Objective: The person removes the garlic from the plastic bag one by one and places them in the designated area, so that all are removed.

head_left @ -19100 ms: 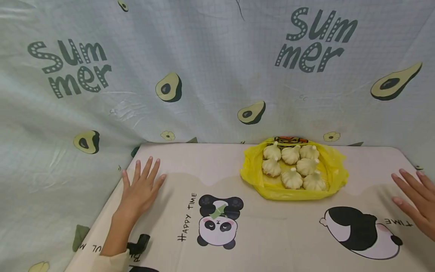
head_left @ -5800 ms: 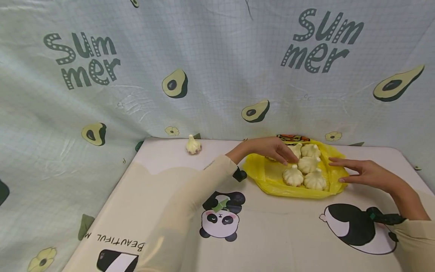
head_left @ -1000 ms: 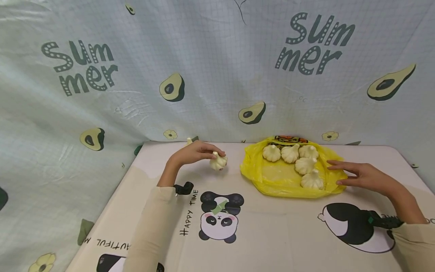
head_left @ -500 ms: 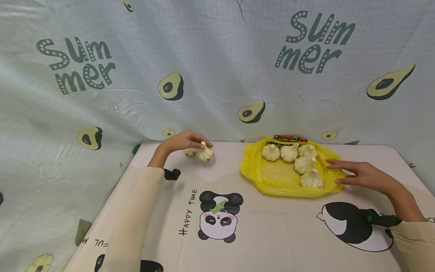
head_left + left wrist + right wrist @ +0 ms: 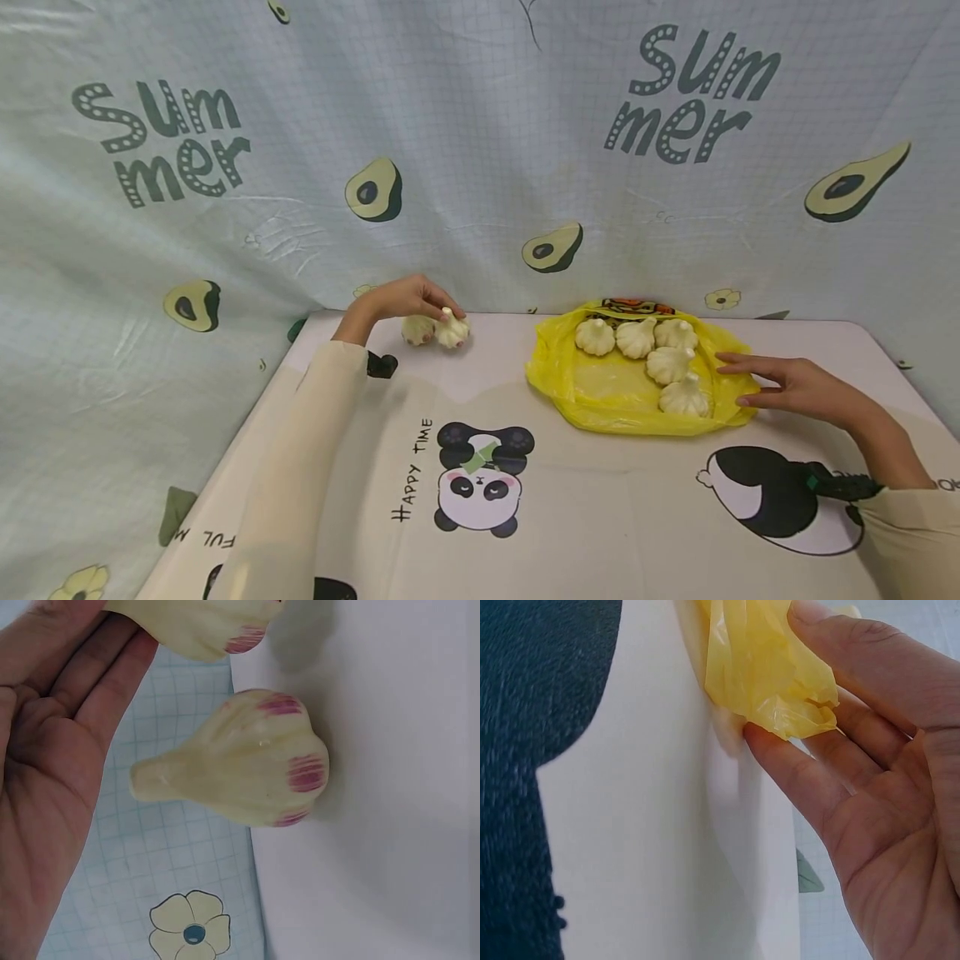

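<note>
Head view, from my remote seat: the left hand (image 5: 408, 297) has just brought a cream-coloured, knob-necked garlic bulb (image 5: 452, 332) leftward and back, to just beside the matching upright cream bulb (image 5: 417, 330) on the pale, panda-printed worktop (image 5: 585, 508). I read that as the second bulb now out of the thin yellow plastic bag (image 5: 615, 421), close to being set down. Count: two bulbs at back left, five cream bulbs (image 5: 637, 338) in the bag, seven total; one bag, two hands. Right hand (image 5: 813, 390) stays at the bag's right end. Left fingers pinch the bulb near its neck.

Left wrist view: held bulb cropped at the top, fingers against it; base contact with the worktop I can't confirm. The other bulb stands whole, base down, purple streaks low on it, a small gap between the two.

Right wrist view: thumb and fingers lie either side of crumpled yellow plastic, so I call it a light grip on the bag. No bulb in that hand.
</note>
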Demonstrator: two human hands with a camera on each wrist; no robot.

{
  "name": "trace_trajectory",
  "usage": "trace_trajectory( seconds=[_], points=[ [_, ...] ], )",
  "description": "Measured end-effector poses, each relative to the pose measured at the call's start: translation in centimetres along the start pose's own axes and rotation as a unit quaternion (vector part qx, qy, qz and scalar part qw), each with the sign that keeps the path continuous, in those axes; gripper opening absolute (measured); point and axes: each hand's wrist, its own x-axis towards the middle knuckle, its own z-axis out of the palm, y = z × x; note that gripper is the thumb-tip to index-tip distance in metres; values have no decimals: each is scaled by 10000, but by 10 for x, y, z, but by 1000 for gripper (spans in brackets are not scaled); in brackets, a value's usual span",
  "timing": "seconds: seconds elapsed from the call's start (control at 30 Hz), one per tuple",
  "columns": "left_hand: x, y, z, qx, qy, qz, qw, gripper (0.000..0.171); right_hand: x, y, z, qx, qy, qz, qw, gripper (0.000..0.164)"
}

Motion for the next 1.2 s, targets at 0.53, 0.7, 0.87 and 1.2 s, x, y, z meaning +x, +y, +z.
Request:
trace_trajectory(
  seconds=[0.53, 0.7, 0.87, 1.2],
  points=[
    [6, -2, -10, 70, -12, -375, 9993, 24, 5, -3, -5, -99, -102, 7, 9999, 46],
    [8, 3, -14, 55, -158, -709, 9973, 24, 5, -5, -5, -27, -172, 31, 9998, 47],
    [12, 6, -17, 133, -297, -714, 9969, 25, 3, -7, -4, 38, -154, 8, 9999, 47],
    [17, 6, -21, 331, -233, -812, 9959, 24, 1, -7, -2, -50, -78, 4, 10000, 48]
  ],
)
